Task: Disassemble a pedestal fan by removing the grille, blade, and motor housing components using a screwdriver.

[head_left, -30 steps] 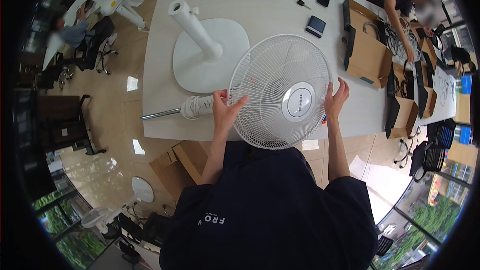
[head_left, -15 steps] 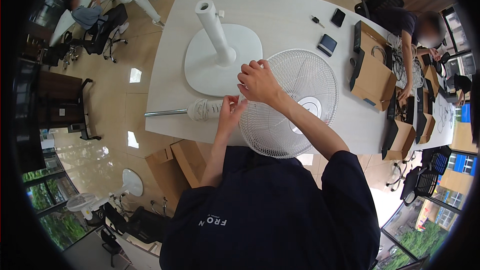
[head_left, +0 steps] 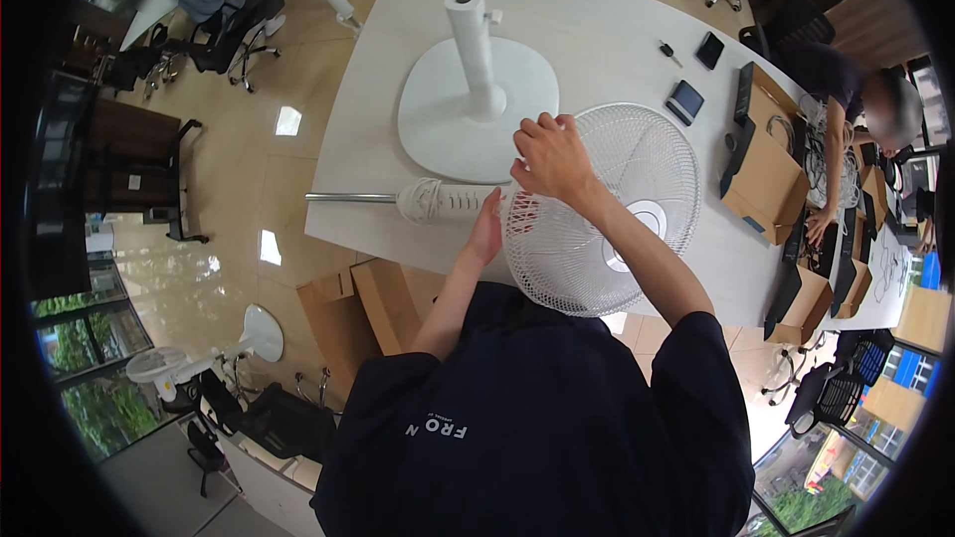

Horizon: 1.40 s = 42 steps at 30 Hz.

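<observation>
A white fan head with a round wire guard (head_left: 657,154) lies at the table's near edge, against my body. My right hand (head_left: 557,159) is closed at the guard's upper left rim, fingers bent over the wires. At the left rim is my left hand (head_left: 485,231), its thumb outside and its fingers partly seen through the wires. Left of it, a white control section (head_left: 463,201) with a row of marks lies beside a bundled white cord (head_left: 422,201) and a metal rod (head_left: 348,198). Behind them stands a white base with an upright pole (head_left: 475,60).
Keys (head_left: 668,52), a phone (head_left: 709,50) and a dark square object (head_left: 684,101) lie on the table (head_left: 587,25). Open cardboard boxes (head_left: 766,174) and cables line its right side, where another person reaches in. A cardboard box (head_left: 343,318) stands on the floor at left.
My left hand has gone from pinching by the rim to reaching its fingers behind the guard. The right hand stays at the upper left rim. The whole view has shifted somewhat.
</observation>
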{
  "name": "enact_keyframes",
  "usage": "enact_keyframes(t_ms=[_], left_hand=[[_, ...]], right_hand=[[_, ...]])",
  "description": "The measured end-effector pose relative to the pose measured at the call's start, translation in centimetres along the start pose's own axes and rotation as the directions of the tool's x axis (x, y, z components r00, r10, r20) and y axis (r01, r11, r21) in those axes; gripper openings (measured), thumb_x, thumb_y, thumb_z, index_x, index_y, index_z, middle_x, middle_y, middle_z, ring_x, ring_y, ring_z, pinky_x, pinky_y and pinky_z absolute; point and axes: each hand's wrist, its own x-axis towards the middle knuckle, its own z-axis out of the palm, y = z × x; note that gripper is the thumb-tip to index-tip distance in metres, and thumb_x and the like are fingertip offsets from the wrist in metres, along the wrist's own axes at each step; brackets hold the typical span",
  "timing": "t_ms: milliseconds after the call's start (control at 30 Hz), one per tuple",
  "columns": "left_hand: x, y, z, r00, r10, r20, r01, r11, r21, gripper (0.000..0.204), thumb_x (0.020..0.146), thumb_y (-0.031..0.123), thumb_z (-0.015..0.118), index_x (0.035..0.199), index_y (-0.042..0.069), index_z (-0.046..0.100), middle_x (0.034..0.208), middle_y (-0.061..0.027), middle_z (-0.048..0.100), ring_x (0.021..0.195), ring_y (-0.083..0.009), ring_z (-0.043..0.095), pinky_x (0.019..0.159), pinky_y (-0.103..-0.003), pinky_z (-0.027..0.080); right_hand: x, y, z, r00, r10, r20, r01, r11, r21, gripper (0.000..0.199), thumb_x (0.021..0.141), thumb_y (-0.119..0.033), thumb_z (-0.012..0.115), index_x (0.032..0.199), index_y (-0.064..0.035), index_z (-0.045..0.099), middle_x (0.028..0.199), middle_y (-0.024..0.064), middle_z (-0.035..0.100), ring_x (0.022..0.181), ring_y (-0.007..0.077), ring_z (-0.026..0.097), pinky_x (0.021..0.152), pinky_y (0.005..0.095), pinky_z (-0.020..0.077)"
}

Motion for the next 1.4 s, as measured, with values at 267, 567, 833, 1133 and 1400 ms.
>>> enact_keyframes(t_ms=[267, 567, 833, 1133, 1400], left_hand=[[-1.1, 1.1, 0.9, 1.0, 0.006, -0.014, -0.006, 1.0, -0.014, 0.045, 0.103, 0.045, 0.042, 0.123, 0.007, 0.056, 0.119, -0.0095, 0.065, 0.107, -0.0213, 0.063, 0.096, -0.037, 0.048], [-5.3, 2.5, -12.6, 0.575, 0.532, -0.622, -0.006, 0.763, 0.647, 0.029, 0.084, 0.015, 0.066, 0.109, 0.004, 0.056, 0.1, -0.0097, 0.06, 0.089, -0.0209, 0.063, 0.08, -0.037, 0.052], [-2.4, 9.3, -12.5, 0.843, 0.527, 0.107, 0.189, -0.476, 0.859, 0.094, 0.061, 0.023, 0.083, 0.144, 0.01, 0.042, 0.139, -0.0187, 0.045, 0.129, -0.0416, 0.041, 0.106, -0.055, 0.038], [-0.3, 11.7, -11.2, 0.969, 0.226, -0.099, 0.203, -0.502, 0.841, 0.086, 0.052, 0.031, 0.088, 0.131, 0.023, 0.055, 0.125, -0.0097, 0.054, 0.113, -0.0378, 0.052, 0.098, -0.053, 0.044], [-0.5, 11.4, -11.6, 0.976, 0.217, -0.026, 0.141, -0.535, 0.833, 0.087, 0.051, 0.033, 0.089, 0.129, 0.02, 0.055, 0.123, -0.0116, 0.053, 0.111, -0.0388, 0.053, 0.095, -0.054, 0.046]], right_hand=[[0.7, -0.4, 0.1, 0.996, 0.053, 0.068, -0.05, 0.997, -0.054, 0.016, 0.071, -0.021, 0.065, 0.077, -0.0057, 0.067, 0.084, 0.0082, 0.064, 0.088, 0.0261, 0.062, 0.09, 0.0459, 0.0443], [-0.1, -0.9, 0.0, 0.998, 0.053, 0.022, -0.054, 0.997, 0.055, 0.014, 0.08, -0.02, 0.066, 0.078, -0.006, 0.066, 0.082, 0.0079, 0.065, 0.087, 0.0262, 0.063, 0.097, 0.0473, 0.0444], [-1.6, -1.4, 0.0, 0.979, 0.047, -0.198, -0.03, 0.996, 0.087, 0.011, 0.08, -0.016, 0.07, 0.085, -0.0077, 0.065, 0.089, 0.0041, 0.065, 0.088, 0.0234, 0.063, 0.1, 0.0494, 0.0431], [-9.8, 2.7, -3.3, 0.69, 0.526, -0.498, -0.551, 0.827, 0.109, 0.07, 0.074, -0.045, 0.083, 0.131, -0.0106, 0.061, 0.148, 0.0203, 0.041, 0.139, 0.0399, 0.034, 0.112, 0.0561, 0.0269], [-15.5, 4.3, -7.2, 0.778, 0.624, 0.072, -0.629, 0.772, 0.094, 0.134, 0.05, -0.055, 0.093, 0.157, -0.0148, 0.023, 0.161, 0.0203, 0.018, 0.148, 0.0439, 0.015, 0.118, 0.0561, 0.026]])
